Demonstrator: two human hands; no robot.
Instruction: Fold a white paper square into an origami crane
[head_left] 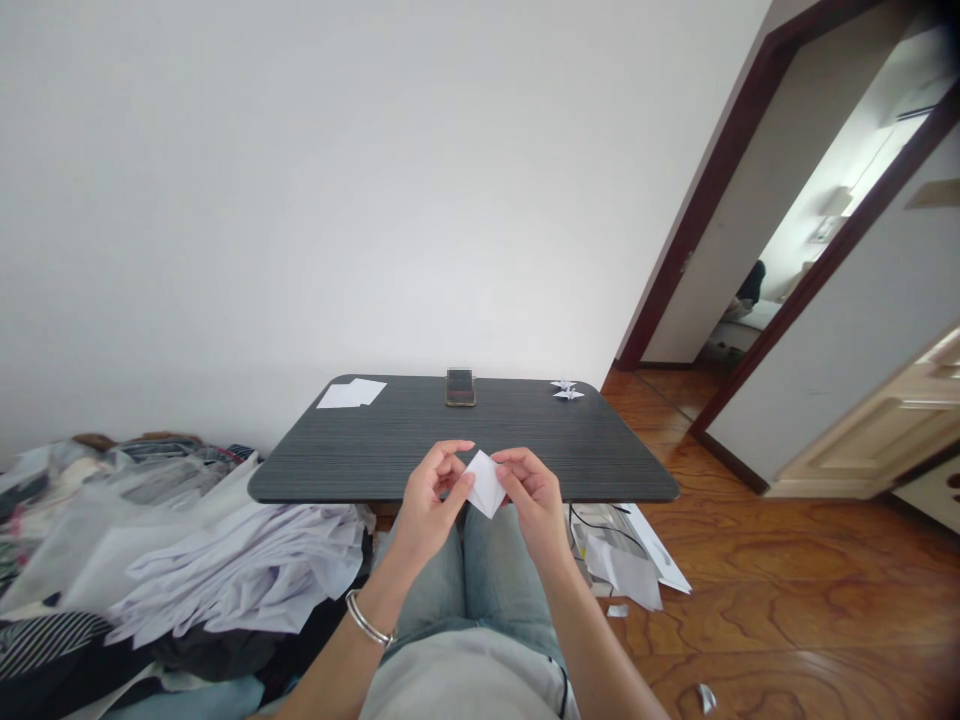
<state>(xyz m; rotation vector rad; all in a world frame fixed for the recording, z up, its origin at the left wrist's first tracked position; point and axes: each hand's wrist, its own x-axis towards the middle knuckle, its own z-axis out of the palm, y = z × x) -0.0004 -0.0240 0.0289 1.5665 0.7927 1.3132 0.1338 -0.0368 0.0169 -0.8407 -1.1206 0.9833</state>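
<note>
Folded white paper (486,484) up in the air between both hands, a diamond shape with one corner pointing down, just over the front edge of the worktop (465,440)! Left hand (435,495) on the paper's left side, fingers (450,462) curled inward, tips pinching the edge; right hand (534,495) on the opposite side, also curled inward, pinching the right edge. Neither hand spread, neither pressed against the other, only the paper bridging the small gap between them. Silver bangle (367,618) around the left wrist. Directly below the hands, light blue jeans (465,575) over the knees. Out on the dark wood-grain worktop, well beyond the hands: a smartphone (460,387) lying flat at the middle of the back edge, two small white origami cranes (568,390) toward the back right corner, and loose white paper sheets (351,394) at the back left corner. Off to the left, beside the worktop, a big heap of crumpled white sheets (240,570) next to dark striped fabric (45,640). Below the right end of the worktop, more paper (622,550) with a black cable (596,525) across it, then a warm-toned wooden floor (787,590) with a small paper scrap (706,698) on it. Far right, an open doorway (675,240) in a dark wooden frame.
</note>
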